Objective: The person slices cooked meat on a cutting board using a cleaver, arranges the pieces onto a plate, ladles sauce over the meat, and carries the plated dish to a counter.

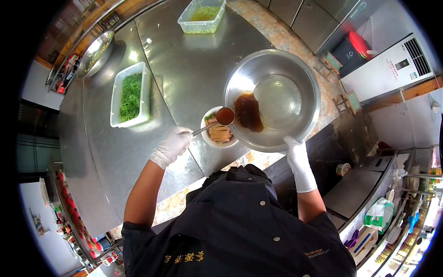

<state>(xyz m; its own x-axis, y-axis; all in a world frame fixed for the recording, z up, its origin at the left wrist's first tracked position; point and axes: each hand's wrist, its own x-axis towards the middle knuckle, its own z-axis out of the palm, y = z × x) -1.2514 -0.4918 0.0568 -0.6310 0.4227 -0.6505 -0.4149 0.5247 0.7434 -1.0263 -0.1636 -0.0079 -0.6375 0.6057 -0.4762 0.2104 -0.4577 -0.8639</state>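
My gloved left hand (173, 147) is closed round the handle of a small ladle (225, 116), whose bowl holds brown sauce. The ladle is over the near-left rim of a large steel bowl (302, 76), above a white bowl (206, 138) of pale sliced food with some green. Dark brown sauce (248, 112) lies in the left part of the steel bowl, which seems tilted. My gloved right hand (296, 157) grips the steel bowl's near rim, its thumb uppermost.
On the steel table (184, 60), a plastic tub of shredded greens (131, 97) stands left and a tub of pale green food (203, 14) at the far side. A metal bowl (96, 54) sits far left. Shelves are at lower right.
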